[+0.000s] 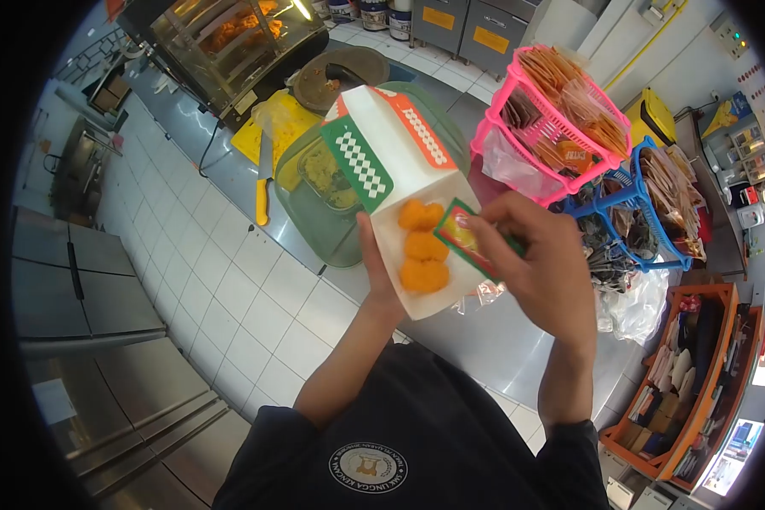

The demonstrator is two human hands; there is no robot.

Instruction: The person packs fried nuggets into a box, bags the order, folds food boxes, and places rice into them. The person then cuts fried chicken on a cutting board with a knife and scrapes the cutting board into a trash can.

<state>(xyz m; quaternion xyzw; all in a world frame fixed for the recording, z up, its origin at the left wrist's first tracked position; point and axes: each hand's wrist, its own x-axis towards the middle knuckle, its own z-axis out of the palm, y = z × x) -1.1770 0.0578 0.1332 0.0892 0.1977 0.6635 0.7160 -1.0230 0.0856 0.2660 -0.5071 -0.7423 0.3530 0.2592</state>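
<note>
My left hand [381, 268] grips an opened cardboard food box [391, 157] from its left side, most of the fingers hidden beneath it. White inside, the box has green and orange checkered flaps, and its lid is folded back. Several breaded nuggets [424, 246] lie in a row in its tray. Between the thumb and fingers of my right hand [540, 259] is a green and red sauce sachet [465, 240], held over the right side of the tray, beside the nuggets.
Behind the box, a green tray [293, 221] holds a clear container. A yellow-handled knife [263, 200] lies by a yellow cutting board [248, 140]. Pink basket [561, 140] and blue basket [629, 204] with packets stand right. A heated display cabinet [229, 59] is at the back left.
</note>
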